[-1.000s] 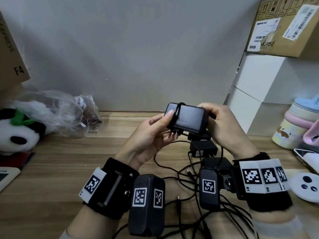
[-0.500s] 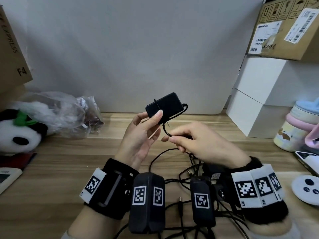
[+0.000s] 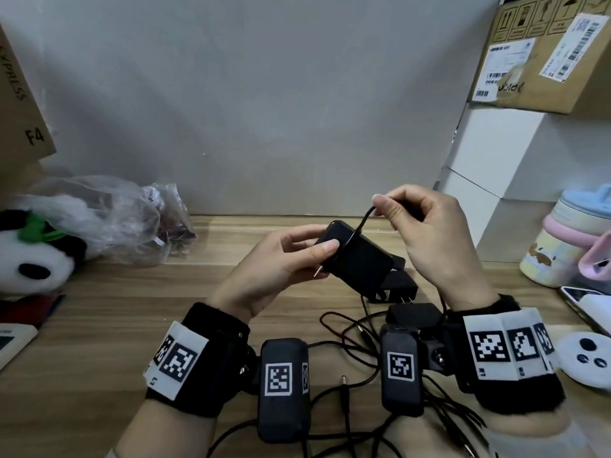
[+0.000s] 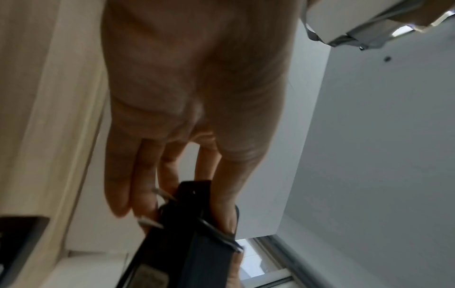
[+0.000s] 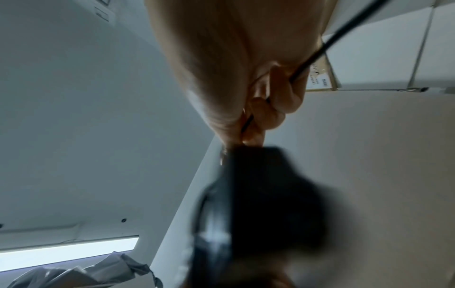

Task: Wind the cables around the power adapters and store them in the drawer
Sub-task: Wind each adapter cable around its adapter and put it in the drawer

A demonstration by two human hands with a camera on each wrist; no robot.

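Left hand (image 3: 274, 259) grips black adapter (image 3: 360, 262); right hand (image 3: 426, 233) pinches its thin cable (image 3: 363, 219).

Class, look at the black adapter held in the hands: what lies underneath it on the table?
Below the held adapter lies another black adapter and loose cables on the table. The held one covers part of it.

Dim, even light; a bright white ceiling light strip (image 5: 66, 253) glares. Both wrist views are motion-blurred, and the head view bows at its edges.
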